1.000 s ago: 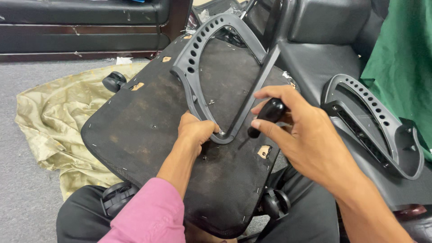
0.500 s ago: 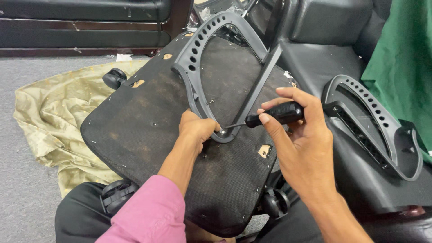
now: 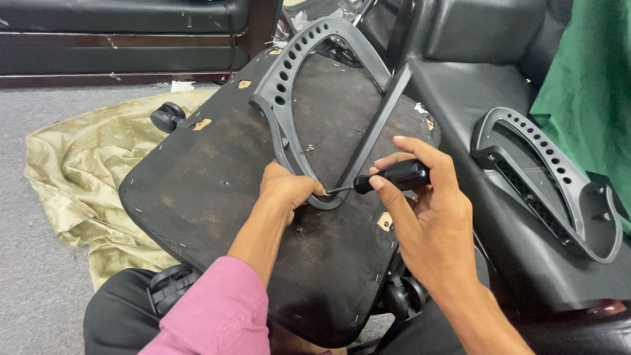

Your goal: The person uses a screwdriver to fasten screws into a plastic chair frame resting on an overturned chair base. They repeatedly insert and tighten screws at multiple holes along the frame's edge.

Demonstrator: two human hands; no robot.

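Grey perforated plastic armrest loop [image 3: 309,85] meets black-handled screwdriver [image 3: 392,177], fastening underway.
Right hand [image 3: 427,217] clamps the handle; left hand [image 3: 286,190] pinches the loop's six-o'clock tip; second armrest [image 3: 545,171] waits at three o'clock.

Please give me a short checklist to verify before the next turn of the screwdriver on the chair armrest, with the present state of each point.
1. Right hand holds the screwdriver by its black handle: ok.
2. Screwdriver tip reaches the lower bend of the grey armrest: ok.
3. Tip seated in a screw head: cannot tell, the left hand hides it.
4. Left hand steadies the armrest at the same bend: ok.
5. Armrest lies flat on the seat underside: ok.
6. Second armrest lies apart on the black seat at the right, out of the way: ok.
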